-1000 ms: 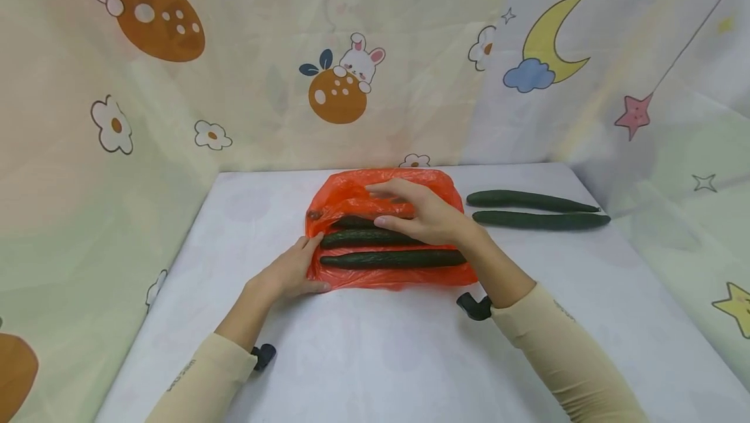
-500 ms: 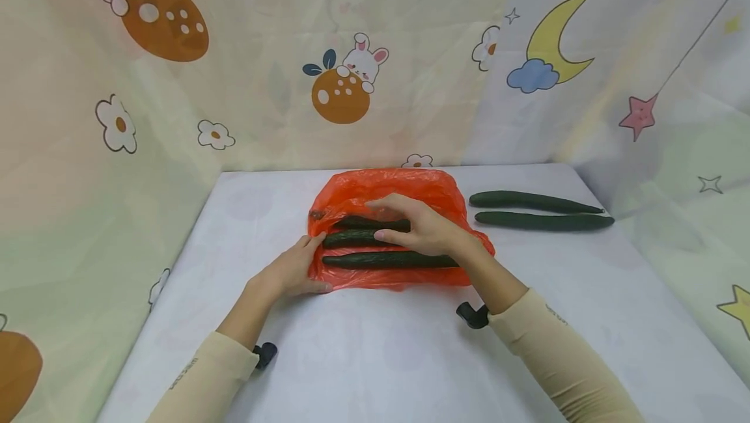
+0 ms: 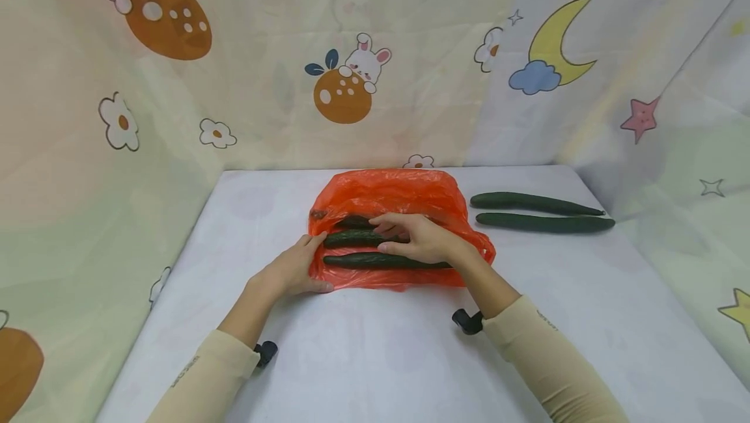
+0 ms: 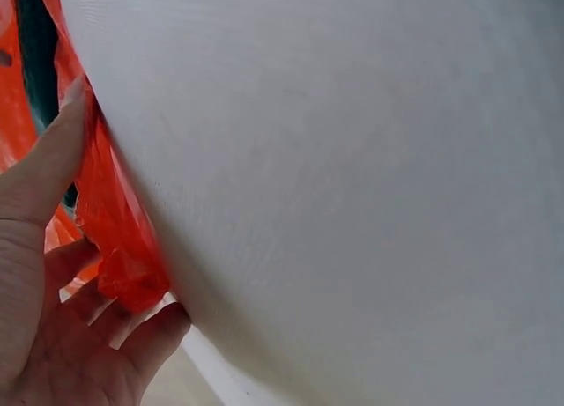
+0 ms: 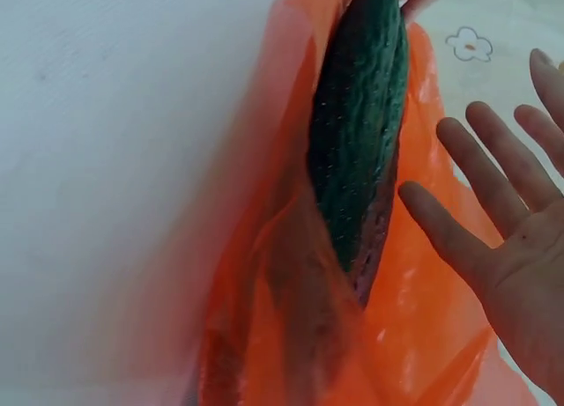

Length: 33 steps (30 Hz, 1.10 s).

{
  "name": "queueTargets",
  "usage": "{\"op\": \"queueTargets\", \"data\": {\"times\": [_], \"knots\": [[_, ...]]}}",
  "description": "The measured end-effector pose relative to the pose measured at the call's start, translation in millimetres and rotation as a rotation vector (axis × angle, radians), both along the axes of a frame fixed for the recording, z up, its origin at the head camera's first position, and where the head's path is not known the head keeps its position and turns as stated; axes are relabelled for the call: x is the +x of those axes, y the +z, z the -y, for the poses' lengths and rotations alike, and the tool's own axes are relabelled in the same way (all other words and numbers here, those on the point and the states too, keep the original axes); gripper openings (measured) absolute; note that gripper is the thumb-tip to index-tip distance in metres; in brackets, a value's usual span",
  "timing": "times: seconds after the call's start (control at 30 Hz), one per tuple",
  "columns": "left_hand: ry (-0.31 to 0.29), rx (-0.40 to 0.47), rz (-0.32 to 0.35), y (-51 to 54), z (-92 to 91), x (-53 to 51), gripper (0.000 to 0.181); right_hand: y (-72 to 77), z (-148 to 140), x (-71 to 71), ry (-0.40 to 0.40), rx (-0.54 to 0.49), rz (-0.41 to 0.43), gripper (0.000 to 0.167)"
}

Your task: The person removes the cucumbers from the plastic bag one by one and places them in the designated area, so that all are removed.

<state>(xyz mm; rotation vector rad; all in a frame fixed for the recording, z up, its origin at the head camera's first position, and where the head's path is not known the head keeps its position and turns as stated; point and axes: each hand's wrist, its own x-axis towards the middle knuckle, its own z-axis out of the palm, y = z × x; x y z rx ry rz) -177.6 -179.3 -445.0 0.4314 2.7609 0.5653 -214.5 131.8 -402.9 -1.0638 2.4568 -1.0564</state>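
1. plastic bag (image 3: 392, 182), red and crumpled, lies on the white desk (image 3: 357, 358) in the head view. a front cucumber (image 3: 375, 261), a middle cucumber (image 3: 354, 238) and a rear cucumber (image 3: 353, 222) lie side by side among its folds; an upper loose cucumber (image 3: 536, 203) and a lower loose cucumber (image 3: 545, 222) lie apart to the right. the left hand (image 3: 293, 270) rests at the bag's left end; the right hand (image 3: 418, 239) is over the three, fingers slightly bent. a push there could roll the front cucumber off the bag, as i judge it.
2. left wrist view: the left hand's thumb and fingers are spread wide against the bag's bunched edge, with no firm grip showing. so light a hold could let the bag slide if it is pulled from the right.
3. right wrist view: the right hand's fingers are parted, holding nothing. the bag partly covers one cucumber, which of them i cannot tell; thin plastic snagged on that bumpy skin could tear.
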Motion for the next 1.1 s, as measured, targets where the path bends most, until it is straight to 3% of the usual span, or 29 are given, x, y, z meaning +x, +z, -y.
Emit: {"op": "queueTargets", "data": {"times": [0.23,0.73,1.1], "knots": [[-0.002,-0.004,0.002,-1.1,1.6,0.1,0.115,-9.3,-2,0.1,-0.004,0.064,0.033,0.056],[-0.005,-0.020,0.008,-2.3,0.5,-0.3,0.117,-24.8,2,0.1,-0.007,0.188,-0.018,0.059],[0.007,-0.017,0.021,-3.2,0.2,0.7,0.116,-25.9,8,6.7,-0.048,0.292,0.010,0.053]]}}
